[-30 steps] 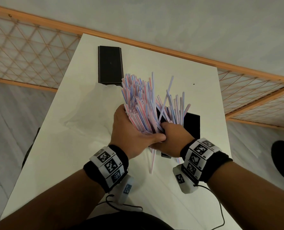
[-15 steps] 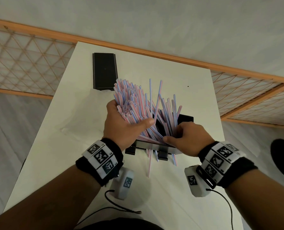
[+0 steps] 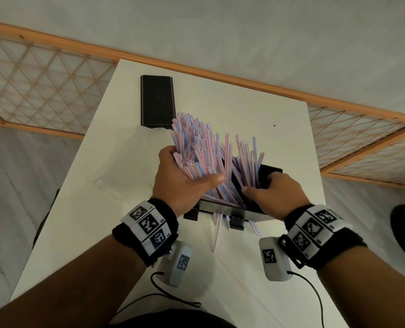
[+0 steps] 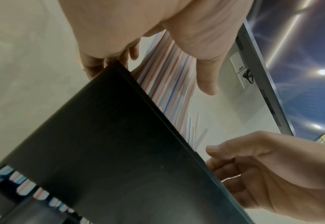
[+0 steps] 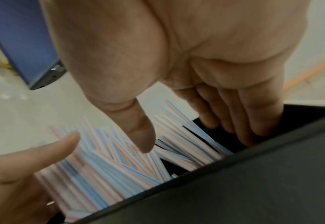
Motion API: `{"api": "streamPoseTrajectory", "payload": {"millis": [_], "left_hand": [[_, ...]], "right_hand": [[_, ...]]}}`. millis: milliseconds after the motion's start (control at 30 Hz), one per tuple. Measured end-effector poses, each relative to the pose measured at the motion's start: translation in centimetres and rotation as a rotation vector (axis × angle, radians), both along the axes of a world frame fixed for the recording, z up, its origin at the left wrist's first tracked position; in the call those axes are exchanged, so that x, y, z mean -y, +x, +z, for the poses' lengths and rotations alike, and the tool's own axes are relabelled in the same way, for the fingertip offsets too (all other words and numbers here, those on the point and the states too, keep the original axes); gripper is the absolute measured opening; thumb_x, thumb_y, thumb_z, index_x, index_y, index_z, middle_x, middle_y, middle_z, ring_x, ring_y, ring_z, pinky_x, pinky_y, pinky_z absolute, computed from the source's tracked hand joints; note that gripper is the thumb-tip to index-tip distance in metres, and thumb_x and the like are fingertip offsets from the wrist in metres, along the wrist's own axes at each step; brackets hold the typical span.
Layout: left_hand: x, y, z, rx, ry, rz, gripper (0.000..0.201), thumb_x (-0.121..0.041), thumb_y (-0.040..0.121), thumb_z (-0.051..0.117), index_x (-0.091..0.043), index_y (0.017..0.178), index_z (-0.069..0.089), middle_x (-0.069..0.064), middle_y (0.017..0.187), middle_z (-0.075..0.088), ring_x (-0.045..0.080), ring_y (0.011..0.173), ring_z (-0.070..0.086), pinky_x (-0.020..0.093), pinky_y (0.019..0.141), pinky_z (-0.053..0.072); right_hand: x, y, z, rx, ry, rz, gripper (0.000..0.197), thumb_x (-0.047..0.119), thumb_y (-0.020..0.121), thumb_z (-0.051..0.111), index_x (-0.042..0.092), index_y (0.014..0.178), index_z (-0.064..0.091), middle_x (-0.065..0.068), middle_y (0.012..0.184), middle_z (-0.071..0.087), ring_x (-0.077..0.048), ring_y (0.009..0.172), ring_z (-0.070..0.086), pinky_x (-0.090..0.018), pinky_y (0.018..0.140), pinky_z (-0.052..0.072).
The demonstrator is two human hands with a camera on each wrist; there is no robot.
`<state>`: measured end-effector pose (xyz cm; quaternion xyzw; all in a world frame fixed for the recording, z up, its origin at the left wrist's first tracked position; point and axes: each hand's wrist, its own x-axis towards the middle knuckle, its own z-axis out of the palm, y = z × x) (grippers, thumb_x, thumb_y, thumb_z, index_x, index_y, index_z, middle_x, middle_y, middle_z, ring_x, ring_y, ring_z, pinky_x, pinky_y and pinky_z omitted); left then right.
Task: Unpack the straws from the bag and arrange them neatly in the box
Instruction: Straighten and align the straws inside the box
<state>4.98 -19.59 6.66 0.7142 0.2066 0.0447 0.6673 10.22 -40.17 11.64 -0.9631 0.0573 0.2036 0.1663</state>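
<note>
A thick bundle of pink-and-blue striped straws [image 3: 196, 143] stands tilted in the black box [image 3: 271, 172] near the table's front. My left hand [image 3: 187, 181] grips the bundle from the left, thumb across its front. My right hand [image 3: 277, 192] holds the box's right rim, with its fingers [image 5: 253, 121] down inside the wall and the thumb on loose straws [image 5: 119, 159]. A few straw ends [image 3: 217, 230] poke out past the box's front wall. From below, the left wrist view shows the box's dark underside [image 4: 109, 151] and the straws [image 4: 167, 78].
The black box lid [image 3: 157, 101] lies at the far left of the white table [image 3: 256, 110]. A clear plastic bag [image 3: 125, 162] lies crumpled left of my left hand. The table's edges drop to the floor on both sides, and a wooden lattice rail [image 3: 43, 79] runs behind.
My right hand has left the bundle and moved right onto the box's rim. My left hand keeps the straws, which now spread more into the box.
</note>
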Motion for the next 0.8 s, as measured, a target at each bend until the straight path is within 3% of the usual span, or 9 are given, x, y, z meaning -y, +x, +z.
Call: {"api": "streamPoseTrajectory", "payload": {"millis": [67,133,267,400,533,633,700,800], "left_hand": [[0.3,-0.1,-0.2,0.002,0.042,-0.042,0.102,-0.050,0.043,0.095,-0.029,0.125,0.039,-0.009,0.121,0.065,0.006,0.107,0.068,0.035,0.092,0.059],[0.6,-0.2,-0.6,0.027,0.093,-0.070,0.101,-0.044,0.044,0.098,-0.027,0.126,0.041,-0.009,0.122,0.063,0.004,0.109,0.066,0.031,0.091,0.058],[0.6,-0.4,-1.9,0.045,0.125,-0.090,0.100,-0.034,0.046,0.102,-0.024,0.128,0.044,-0.014,0.120,0.061,-0.004,0.108,0.063,0.017,0.086,0.056],[0.2,-0.8,-3.4,0.031,0.069,-0.116,0.099,-0.038,0.047,0.102,-0.016,0.128,0.049,-0.005,0.116,0.070,0.003,0.102,0.071,0.031,0.083,0.063],[0.1,-0.7,-3.9,0.057,0.074,-0.125,0.101,-0.046,0.047,0.100,-0.013,0.129,0.051,-0.003,0.118,0.070,0.005,0.105,0.070,0.034,0.086,0.062],[0.0,-0.6,-4.3,0.075,0.058,-0.140,0.101,-0.044,0.050,0.100,-0.014,0.133,0.051,-0.003,0.121,0.069,0.006,0.109,0.070,0.033,0.089,0.061],[-0.1,-0.5,-4.8,0.078,0.053,-0.151,0.102,-0.043,0.052,0.100,-0.014,0.136,0.051,-0.003,0.126,0.068,0.007,0.114,0.067,0.032,0.093,0.059],[-0.2,-0.3,-5.3,0.080,0.070,-0.171,0.100,-0.054,0.052,0.098,-0.011,0.133,0.056,-0.001,0.125,0.069,0.012,0.117,0.067,0.037,0.094,0.058]], "right_hand": [[-0.5,0.3,-1.7,-0.119,0.096,-0.062,0.049,0.050,0.071,0.074,0.015,0.100,0.055,0.000,0.088,0.061,-0.017,0.080,0.059,-0.030,0.060,0.045],[-1.3,0.5,-3.0,-0.189,0.104,-0.034,0.047,0.041,0.073,0.070,0.018,0.109,0.052,-0.002,0.100,0.062,-0.022,0.090,0.062,-0.033,0.073,0.052],[-1.8,1.2,-3.2,-0.196,-0.015,0.004,0.030,0.022,0.083,0.060,0.010,0.108,0.047,-0.008,0.097,0.055,-0.028,0.087,0.056,-0.030,0.069,0.043],[-2.3,1.9,-3.3,-0.281,-0.078,0.119,0.030,0.022,0.077,0.062,0.014,0.104,0.052,-0.009,0.099,0.060,-0.027,0.085,0.059,-0.028,0.065,0.047],[-3.1,2.9,-3.1,-0.284,-0.150,0.308,0.019,0.020,0.076,0.061,0.013,0.093,0.063,-0.009,0.090,0.066,-0.028,0.081,0.063,-0.029,0.068,0.051],[-3.6,2.9,-2.8,-0.314,-0.200,0.380,0.003,0.018,0.081,0.059,0.016,0.078,0.059,-0.006,0.081,0.061,-0.026,0.074,0.060,-0.027,0.065,0.046],[-4.0,2.9,-2.8,-0.303,-0.186,0.420,0.013,0.017,0.082,0.059,0.021,0.070,0.053,-0.004,0.076,0.060,-0.025,0.071,0.059,-0.026,0.065,0.045],[-4.3,2.7,-1.8,-0.274,-0.086,0.431,0.010,0.012,0.080,0.059,0.020,0.076,0.058,-0.001,0.077,0.061,-0.020,0.071,0.060,-0.024,0.064,0.045]]}}
